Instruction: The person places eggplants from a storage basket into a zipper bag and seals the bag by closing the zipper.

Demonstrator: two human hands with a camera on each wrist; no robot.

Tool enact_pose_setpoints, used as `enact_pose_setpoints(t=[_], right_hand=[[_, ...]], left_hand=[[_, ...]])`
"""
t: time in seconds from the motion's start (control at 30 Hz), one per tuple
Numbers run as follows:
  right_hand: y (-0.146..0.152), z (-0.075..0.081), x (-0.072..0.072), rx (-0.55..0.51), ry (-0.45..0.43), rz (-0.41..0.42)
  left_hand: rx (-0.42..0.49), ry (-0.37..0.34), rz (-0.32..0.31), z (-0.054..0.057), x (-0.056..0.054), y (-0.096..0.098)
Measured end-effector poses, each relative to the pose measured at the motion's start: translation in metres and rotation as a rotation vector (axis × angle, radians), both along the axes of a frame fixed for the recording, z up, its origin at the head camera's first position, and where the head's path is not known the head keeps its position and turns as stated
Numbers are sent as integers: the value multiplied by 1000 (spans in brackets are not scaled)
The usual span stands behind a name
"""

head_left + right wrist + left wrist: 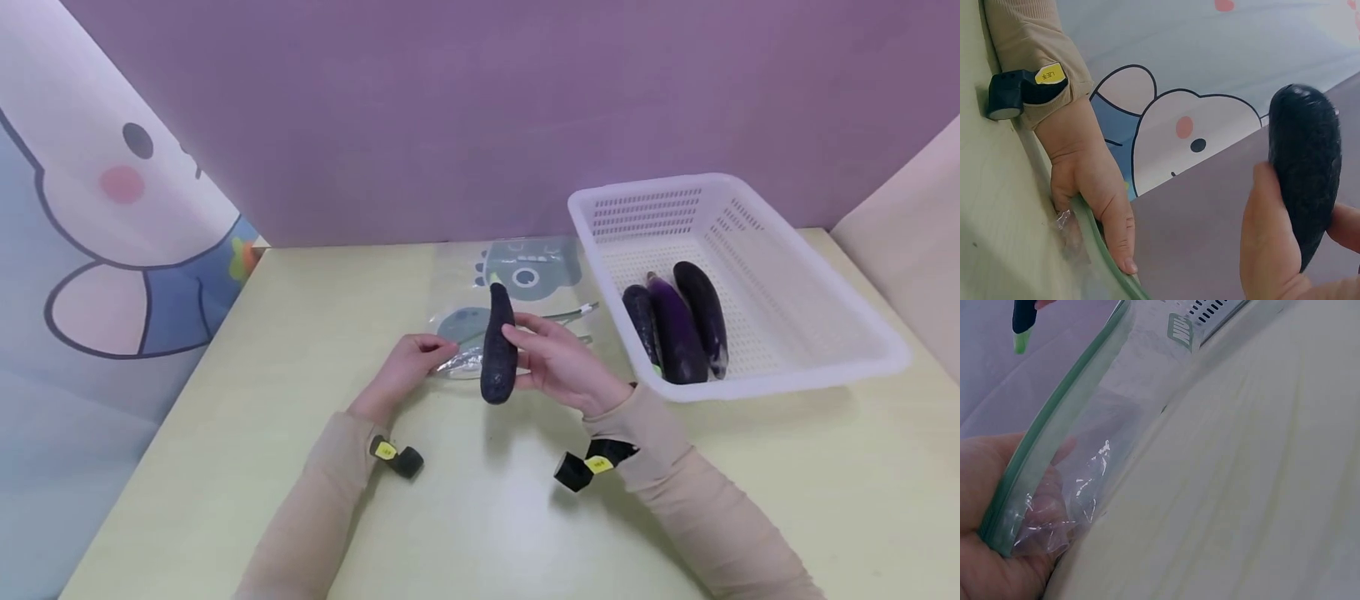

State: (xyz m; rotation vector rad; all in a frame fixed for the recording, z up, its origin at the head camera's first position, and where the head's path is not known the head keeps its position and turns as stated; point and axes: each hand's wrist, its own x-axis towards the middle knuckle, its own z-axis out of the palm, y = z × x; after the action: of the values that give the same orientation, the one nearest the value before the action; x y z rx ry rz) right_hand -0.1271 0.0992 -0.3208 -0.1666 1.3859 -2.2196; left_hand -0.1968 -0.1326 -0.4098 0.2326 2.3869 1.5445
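Gripping an eggplant point(498, 360) is the right hand point(558, 360); the left hand point(408, 368) pinches a bag point(540, 292) near the surface's point(487, 517) far edge.

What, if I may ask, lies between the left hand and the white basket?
The head view shows the right hand holding an eggplant there, and part of a clear bag.
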Motion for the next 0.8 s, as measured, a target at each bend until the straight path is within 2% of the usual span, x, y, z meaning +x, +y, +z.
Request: enact_pose_setpoints(t=[0.17, 0.33, 0.5, 0.7, 0.8], right_hand=[[4, -2, -3, 36, -3, 68], [6, -5, -4, 56, -54, 112], [3, -10, -6, 133, -32, 203], [1, -15, -7, 200, -37, 248], [2, -15, -7, 200, -45, 247]], left_hand=[[13, 18, 6, 2, -2, 2], [14, -7, 8, 0, -1, 1], [47, -25, 10, 2, 0, 0], [38, -18, -11, 25, 12, 6], [36, -5, -22, 31, 15, 8]])
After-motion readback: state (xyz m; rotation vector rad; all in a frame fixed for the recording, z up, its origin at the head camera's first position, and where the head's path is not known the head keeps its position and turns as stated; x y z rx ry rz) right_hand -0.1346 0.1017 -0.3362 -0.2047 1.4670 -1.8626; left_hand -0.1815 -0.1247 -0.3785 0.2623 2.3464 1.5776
